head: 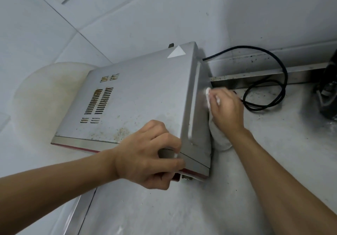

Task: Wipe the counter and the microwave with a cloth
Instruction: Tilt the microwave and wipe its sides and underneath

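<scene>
Right now the soft, limp white cloth (218,138) is bunched in the right hand's (226,108) closed grip against the microwave's (138,96) right side, while the left hand (145,154) curls over its front corner, likely bracing the heavy, rigid box on the steel surface (264,161).

right hand (227,110) holds cloth (219,139) against microwave (142,96) side | left hand (145,154) seemingly grips corner

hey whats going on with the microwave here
A person is cleaning a microwave on a steel counter. The right hand presses a white cloth against the microwave's side panel, while the left hand grips its front corner. Brown specks dot its top; a black power cord lies looped behind.
</scene>
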